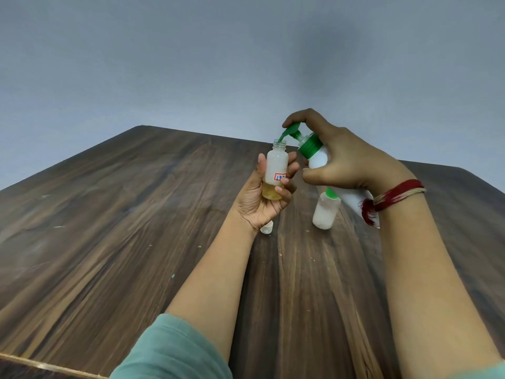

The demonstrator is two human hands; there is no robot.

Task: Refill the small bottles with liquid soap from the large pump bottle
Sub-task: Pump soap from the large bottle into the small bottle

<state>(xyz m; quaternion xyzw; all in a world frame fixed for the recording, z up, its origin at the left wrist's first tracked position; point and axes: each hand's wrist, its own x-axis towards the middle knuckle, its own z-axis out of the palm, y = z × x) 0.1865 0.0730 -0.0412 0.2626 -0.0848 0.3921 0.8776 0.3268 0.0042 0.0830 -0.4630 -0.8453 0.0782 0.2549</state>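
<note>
My left hand [262,198] holds a small translucent bottle [275,168] upright, uncapped, with yellowish soap in its bottom part and a red-bordered label. My right hand [347,160] grips the large white pump bottle [318,158], tilted toward the left, a finger resting on its green pump head [291,129]. The green spout points down into the small bottle's open mouth. A second small bottle [325,212] with a green cap stands on the table under my right hand. A small white cap [267,227] lies on the table below my left wrist.
The wooden table [136,228] stretches wide to the left and toward me. Its far edge meets a plain grey wall. Small crumbs dot the surface. A red thread band circles my right wrist.
</note>
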